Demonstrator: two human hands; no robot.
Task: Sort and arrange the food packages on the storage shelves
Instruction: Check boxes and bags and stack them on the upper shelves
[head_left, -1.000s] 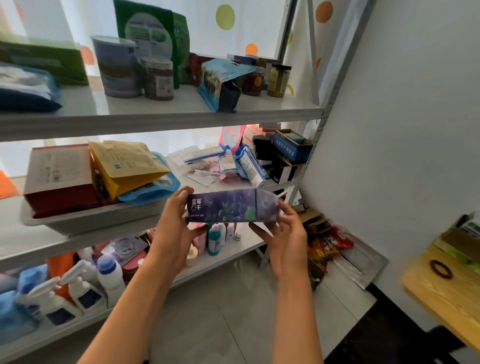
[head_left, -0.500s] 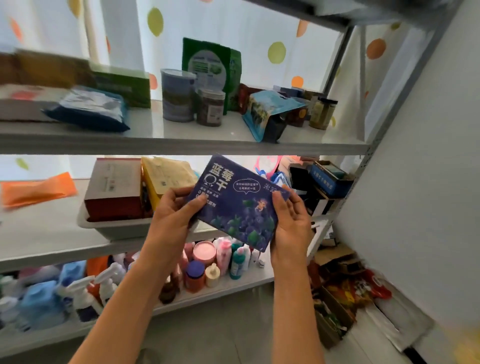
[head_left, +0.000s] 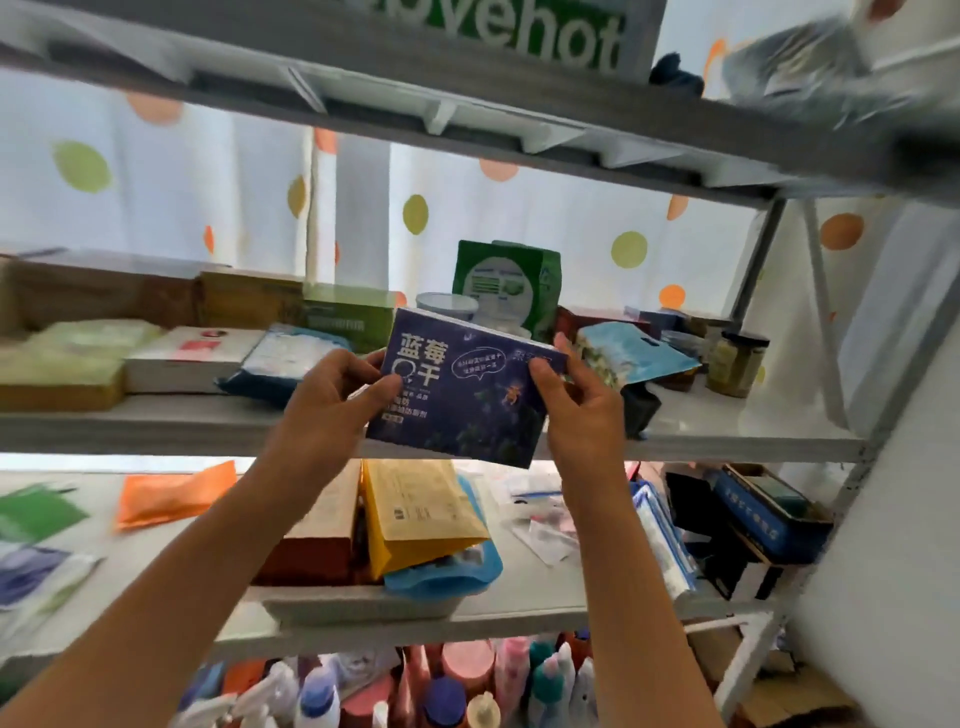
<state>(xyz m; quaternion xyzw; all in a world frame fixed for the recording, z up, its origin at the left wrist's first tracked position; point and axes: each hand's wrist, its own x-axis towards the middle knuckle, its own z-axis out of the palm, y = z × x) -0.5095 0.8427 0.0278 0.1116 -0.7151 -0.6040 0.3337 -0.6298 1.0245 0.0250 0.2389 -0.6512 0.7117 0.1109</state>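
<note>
We see a flat, glossy purple box (head_left: 462, 384) with white lettering and blueberry artwork, held tilted in front of the edge of the white metal shelf (head_left: 727, 441). Our left hand (head_left: 332, 410) grips its left edge, thumb curled over the printed face; our right hand (head_left: 576, 410) pinches the right edge. At two o'clock from the box a crinkly blue pouch (head_left: 634, 353) leans; at ten o'clock lies a soft blue-and-white bag (head_left: 280, 358).

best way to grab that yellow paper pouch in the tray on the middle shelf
Judging by its pose, pinch the flat yellow paper pouch by its raised top edge, coming from the front and above. It leans against the brown cardboard box, and the white plastic tray hides its base.
</note>
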